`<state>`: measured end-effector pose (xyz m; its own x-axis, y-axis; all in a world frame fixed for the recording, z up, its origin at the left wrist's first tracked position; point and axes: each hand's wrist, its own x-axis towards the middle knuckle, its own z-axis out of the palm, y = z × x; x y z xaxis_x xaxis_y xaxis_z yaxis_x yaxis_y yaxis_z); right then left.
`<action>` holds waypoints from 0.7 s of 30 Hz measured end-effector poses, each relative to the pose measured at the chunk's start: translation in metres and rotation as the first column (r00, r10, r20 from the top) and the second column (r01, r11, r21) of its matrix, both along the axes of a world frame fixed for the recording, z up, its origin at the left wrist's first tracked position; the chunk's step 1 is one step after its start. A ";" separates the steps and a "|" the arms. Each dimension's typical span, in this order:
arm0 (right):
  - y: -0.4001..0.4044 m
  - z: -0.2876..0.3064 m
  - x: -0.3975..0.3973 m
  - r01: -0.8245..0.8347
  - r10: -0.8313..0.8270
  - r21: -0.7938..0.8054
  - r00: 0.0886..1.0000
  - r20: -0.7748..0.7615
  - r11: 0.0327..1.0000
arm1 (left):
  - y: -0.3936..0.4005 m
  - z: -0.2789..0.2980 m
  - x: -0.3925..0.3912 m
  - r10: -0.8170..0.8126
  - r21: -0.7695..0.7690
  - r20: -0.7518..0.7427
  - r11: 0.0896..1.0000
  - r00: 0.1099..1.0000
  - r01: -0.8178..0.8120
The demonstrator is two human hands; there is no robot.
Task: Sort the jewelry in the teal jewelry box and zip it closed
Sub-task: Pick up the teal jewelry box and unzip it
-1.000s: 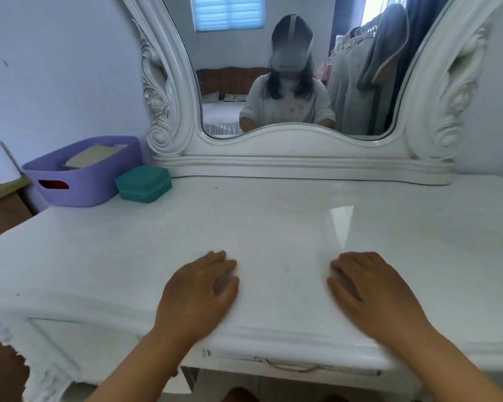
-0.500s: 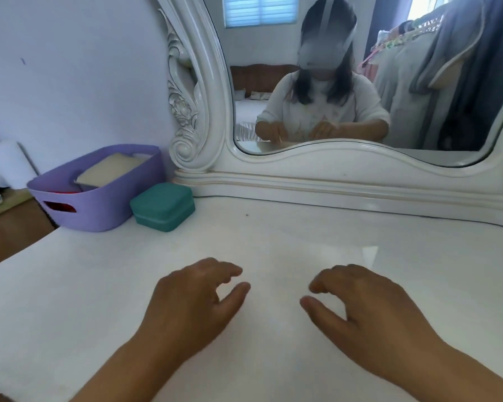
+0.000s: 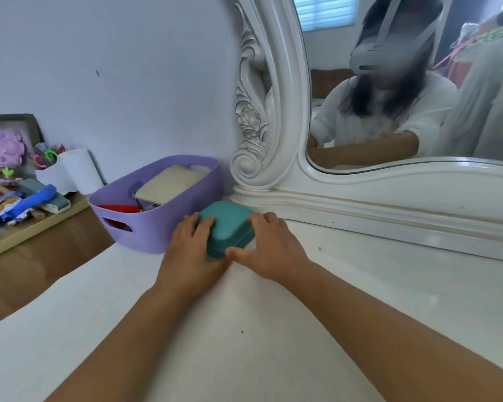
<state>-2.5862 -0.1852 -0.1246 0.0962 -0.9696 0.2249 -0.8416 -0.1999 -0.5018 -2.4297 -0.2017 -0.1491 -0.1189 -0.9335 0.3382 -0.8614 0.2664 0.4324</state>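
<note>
Both hands, left hand (image 3: 192,250) and right hand (image 3: 269,248), clasp closed teal jewelry box (image 3: 227,227) from either side on white dresser top (image 3: 360,285), just beside purple basket (image 3: 157,227).

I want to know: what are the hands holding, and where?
Both hands grip the closed teal jewelry box: left hand on its left side, right hand on its right.
</note>
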 end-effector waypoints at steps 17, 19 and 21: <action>0.028 0.001 -0.027 -0.104 0.086 0.052 0.959 0.270 0.993 | 0.010 0.004 0.018 -0.196 0.092 -0.778 0.904 0.597 0.418; 0.061 0.004 -0.046 -0.110 0.094 0.055 0.966 0.242 0.992 | 0.022 0.008 0.006 -0.207 0.156 -0.796 0.838 0.570 0.522; 0.097 0.002 -0.066 -0.103 0.084 0.071 0.969 0.232 0.992 | 0.041 0.012 -0.013 -0.253 0.212 -0.763 0.772 0.595 0.600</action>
